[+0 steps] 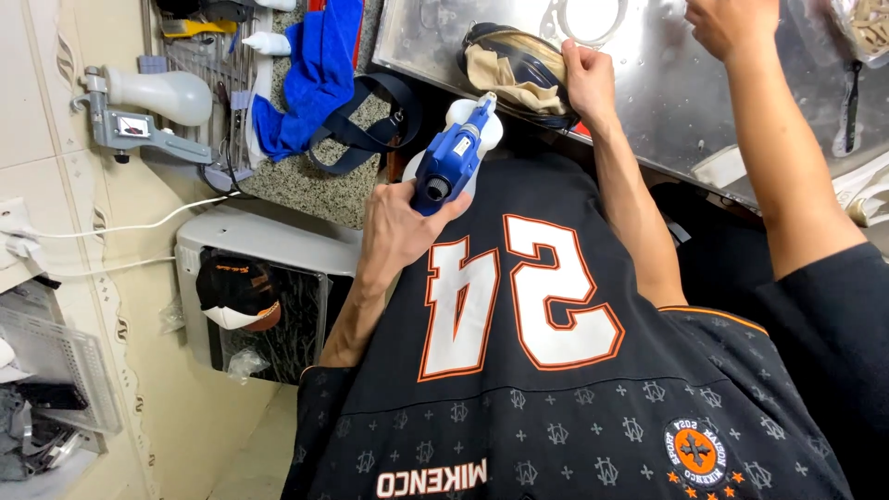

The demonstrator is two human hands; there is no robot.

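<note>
My left hand [396,227] grips a blue and white handheld steamer gun [456,153], nozzle pointing away from me toward a beige and navy cap [514,69]. The cap lies at the near edge of a wet metal worktop [648,83]. My right hand [590,81] is closed on the cap's right side. My black jersey with large white numerals [519,370] fills the lower part of the view. Another person's bare forearm [778,157] in a black sleeve reaches from the right, and their hand [732,26] rests on the worktop at the top edge.
A blue cloth [315,74] and a black strap [370,130] lie on a speckled stone counter. A white head-shaped form on a metal bracket [157,97] juts from the left wall. Below it, a white box [269,241] holds a black cap [233,289]. White cables [120,227] run across the wall.
</note>
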